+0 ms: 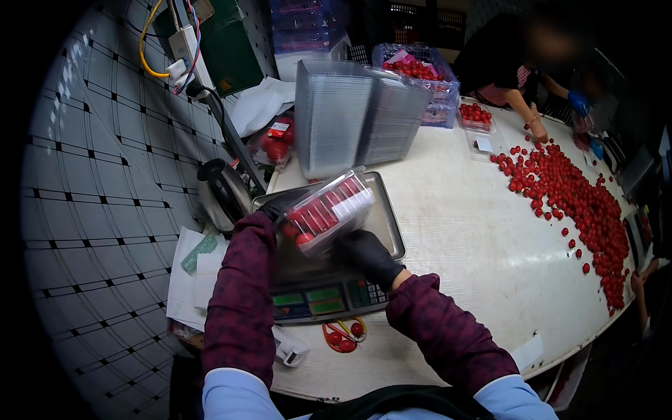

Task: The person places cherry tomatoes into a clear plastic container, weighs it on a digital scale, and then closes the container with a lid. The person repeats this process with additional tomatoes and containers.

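A tilted clear plastic box, filled with small round red fruits like cherry tomatoes, hangs over the scale's metal tray. My left hand, in a black glove, grips the box's left end; its fingers are partly behind the plastic. At the lower right side of the box my right hand, also black-gloved, is closed against it, fingertips hidden. A white label lies on the lid. Below the tray, the scale shows green displays and a keypad.
Tall stacks of clear plastic boxes stand behind the scale, and a kettle at its left. Loose red fruits spread over the table's right, where another person's hand works. Scissors lie in front of the scale.
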Demonstrator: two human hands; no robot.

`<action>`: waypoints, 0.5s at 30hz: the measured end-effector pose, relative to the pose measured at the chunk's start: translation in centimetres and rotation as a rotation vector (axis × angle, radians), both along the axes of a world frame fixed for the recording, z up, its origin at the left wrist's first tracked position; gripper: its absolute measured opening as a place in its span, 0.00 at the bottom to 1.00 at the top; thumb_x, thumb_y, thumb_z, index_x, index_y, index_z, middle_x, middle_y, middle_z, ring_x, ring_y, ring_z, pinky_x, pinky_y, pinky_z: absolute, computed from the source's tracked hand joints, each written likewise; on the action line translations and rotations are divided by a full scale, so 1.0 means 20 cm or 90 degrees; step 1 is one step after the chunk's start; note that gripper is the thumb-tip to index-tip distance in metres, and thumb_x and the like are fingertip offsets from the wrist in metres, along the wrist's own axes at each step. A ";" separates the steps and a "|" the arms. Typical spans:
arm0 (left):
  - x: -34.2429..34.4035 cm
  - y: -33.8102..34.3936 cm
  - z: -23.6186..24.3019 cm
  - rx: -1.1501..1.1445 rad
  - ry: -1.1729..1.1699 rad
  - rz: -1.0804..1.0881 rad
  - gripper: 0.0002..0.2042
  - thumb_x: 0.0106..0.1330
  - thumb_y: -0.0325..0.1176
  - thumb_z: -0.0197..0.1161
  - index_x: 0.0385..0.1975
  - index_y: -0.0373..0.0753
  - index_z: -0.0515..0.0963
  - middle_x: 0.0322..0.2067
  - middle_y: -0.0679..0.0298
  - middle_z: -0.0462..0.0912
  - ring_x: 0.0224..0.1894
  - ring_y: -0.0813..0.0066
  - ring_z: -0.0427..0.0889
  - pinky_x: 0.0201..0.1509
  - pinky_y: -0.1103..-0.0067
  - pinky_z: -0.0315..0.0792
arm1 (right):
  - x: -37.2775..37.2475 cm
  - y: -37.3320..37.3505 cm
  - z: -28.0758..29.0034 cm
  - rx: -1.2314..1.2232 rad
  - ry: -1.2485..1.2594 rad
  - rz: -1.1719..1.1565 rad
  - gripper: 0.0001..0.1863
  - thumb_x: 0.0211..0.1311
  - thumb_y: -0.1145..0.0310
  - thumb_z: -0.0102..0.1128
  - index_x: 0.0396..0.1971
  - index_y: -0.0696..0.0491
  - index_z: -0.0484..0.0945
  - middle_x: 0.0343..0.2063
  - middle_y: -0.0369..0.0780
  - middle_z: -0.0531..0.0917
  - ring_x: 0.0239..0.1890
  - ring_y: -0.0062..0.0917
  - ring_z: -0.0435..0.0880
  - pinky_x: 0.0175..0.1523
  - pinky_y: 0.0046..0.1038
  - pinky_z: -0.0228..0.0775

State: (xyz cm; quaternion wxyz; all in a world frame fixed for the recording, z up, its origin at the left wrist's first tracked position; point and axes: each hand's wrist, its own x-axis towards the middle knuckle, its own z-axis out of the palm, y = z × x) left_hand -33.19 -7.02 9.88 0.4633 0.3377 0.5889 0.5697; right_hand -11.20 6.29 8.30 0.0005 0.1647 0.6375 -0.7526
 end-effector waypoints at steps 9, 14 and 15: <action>0.51 0.10 0.52 -0.122 0.822 0.034 0.52 0.45 0.56 0.69 0.66 0.40 0.45 0.52 0.44 0.69 0.48 0.54 0.76 0.53 0.71 0.68 | 0.70 -0.08 -0.13 -0.130 -0.086 -0.055 0.14 0.64 0.60 0.47 0.39 0.56 0.74 0.29 0.36 0.80 0.27 0.17 0.77 0.32 0.19 0.70; 0.73 0.11 0.52 -0.415 1.056 0.109 0.52 0.40 0.47 0.69 0.66 0.52 0.44 0.43 0.49 0.70 0.41 0.52 0.76 0.44 0.65 0.72 | 1.09 -0.28 -0.33 0.031 -0.132 0.145 0.13 0.63 0.61 0.49 0.38 0.54 0.75 0.32 0.38 0.80 0.31 0.20 0.79 0.38 0.23 0.71; 0.68 0.00 0.50 -0.366 1.074 0.148 0.51 0.40 0.47 0.69 0.66 0.52 0.45 0.41 0.50 0.70 0.39 0.54 0.77 0.41 0.65 0.73 | 1.14 -0.31 -0.34 0.086 -0.110 0.171 0.13 0.62 0.61 0.49 0.37 0.55 0.75 0.32 0.38 0.80 0.31 0.21 0.79 0.39 0.24 0.71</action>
